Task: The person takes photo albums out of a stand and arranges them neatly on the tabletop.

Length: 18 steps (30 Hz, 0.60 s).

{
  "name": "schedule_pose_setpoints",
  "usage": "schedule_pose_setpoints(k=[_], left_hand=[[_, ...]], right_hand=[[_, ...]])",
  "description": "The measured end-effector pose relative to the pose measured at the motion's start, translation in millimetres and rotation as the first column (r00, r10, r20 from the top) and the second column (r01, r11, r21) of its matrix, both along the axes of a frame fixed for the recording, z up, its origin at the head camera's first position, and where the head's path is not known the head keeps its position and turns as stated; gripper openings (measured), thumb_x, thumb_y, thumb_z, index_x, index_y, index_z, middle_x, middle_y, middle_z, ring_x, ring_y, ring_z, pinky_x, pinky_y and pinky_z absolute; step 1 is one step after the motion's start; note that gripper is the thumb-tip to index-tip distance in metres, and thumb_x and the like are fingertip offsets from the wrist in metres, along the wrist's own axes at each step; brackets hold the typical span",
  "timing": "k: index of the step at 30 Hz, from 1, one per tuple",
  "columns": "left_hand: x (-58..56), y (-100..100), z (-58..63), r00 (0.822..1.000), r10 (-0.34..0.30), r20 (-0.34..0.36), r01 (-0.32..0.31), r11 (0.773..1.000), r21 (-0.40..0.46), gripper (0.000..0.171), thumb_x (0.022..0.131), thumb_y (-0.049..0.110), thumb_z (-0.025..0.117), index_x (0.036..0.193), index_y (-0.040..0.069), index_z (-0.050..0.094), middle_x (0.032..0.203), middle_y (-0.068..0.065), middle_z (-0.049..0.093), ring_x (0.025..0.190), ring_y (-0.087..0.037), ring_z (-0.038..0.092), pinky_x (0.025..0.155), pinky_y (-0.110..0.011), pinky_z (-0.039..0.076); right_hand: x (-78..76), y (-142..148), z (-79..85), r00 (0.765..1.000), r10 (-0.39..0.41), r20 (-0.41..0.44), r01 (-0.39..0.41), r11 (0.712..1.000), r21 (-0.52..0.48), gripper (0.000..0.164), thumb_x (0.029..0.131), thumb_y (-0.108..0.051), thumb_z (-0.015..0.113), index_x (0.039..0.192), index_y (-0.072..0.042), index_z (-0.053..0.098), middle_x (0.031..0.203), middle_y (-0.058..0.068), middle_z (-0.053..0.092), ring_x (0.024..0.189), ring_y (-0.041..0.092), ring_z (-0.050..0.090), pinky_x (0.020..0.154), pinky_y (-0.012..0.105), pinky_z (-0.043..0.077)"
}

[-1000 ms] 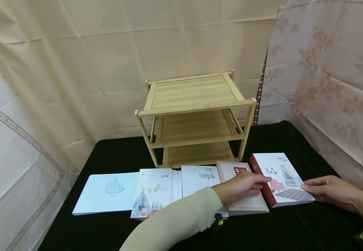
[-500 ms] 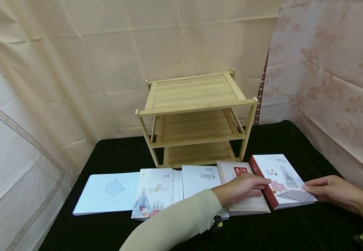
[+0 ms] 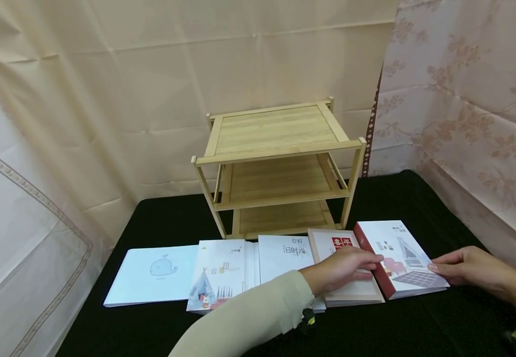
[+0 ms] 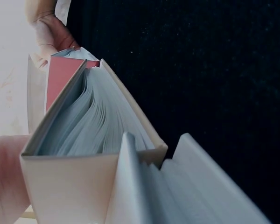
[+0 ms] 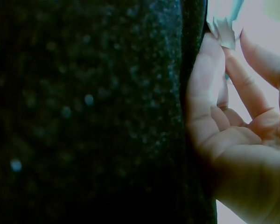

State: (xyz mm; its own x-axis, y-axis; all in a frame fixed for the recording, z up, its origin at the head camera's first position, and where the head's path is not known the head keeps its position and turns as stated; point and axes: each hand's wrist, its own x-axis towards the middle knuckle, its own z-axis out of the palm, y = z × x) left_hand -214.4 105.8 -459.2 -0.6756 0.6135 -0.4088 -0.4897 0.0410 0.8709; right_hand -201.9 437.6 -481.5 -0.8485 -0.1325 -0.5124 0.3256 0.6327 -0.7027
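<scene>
A white album with a red spine (image 3: 400, 263) lies at the right end of a row of albums on the black cloth. My right hand (image 3: 485, 275) pinches its right edge, thumb on top; the right wrist view shows the fingers (image 5: 207, 79) at a pale corner. My left hand (image 3: 342, 267) reaches over a cream-bordered album (image 3: 351, 292) and touches the red spine with outstretched fingertips, partly hiding the cream cover. Seen from the left wrist, the cream album's pages (image 4: 98, 116) fan between its covers, and the left hand (image 4: 9, 172) shows at the left edge.
Leftward lie a white album with grey lettering (image 3: 284, 253), a tent-patterned album (image 3: 217, 272) and a pale blue whale album (image 3: 150, 277). A three-tier wooden shelf (image 3: 280, 153) stands behind them. Curtains hang at the back and sides.
</scene>
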Motion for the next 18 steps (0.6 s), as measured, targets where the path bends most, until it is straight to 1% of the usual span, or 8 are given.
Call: schedule_pose_setpoints(k=[9,18], left_hand=[[1.0,2.2,0.3,0.999,0.007,-0.033,-0.007,1.0,0.001,0.03,0.101,0.018,0.064,0.124,-0.002,0.065,0.12,-0.006,0.067,0.12,-0.026,0.063,0.111,-0.045,0.051],[0.0,2.5,-1.2,0.999,0.028,-0.022,-0.028,0.999,0.028,0.026,0.1,0.013,0.063,0.121,-0.002,0.068,0.117,-0.006,0.067,0.117,-0.025,0.063,0.111,-0.047,0.051]], right_hand=[[0.8,1.6,0.0,1.0,-0.01,-0.012,0.01,1.0,0.019,0.048,0.099,-0.034,0.068,0.13,0.003,0.067,0.112,0.008,0.075,0.096,0.019,0.071,0.079,0.035,0.061],[3.7,2.0,-0.5,1.0,-0.021,-0.023,0.022,1.0,0.022,0.049,0.098,-0.034,0.07,0.13,0.003,0.067,0.113,0.008,0.075,0.095,0.018,0.07,0.078,0.034,0.06]])
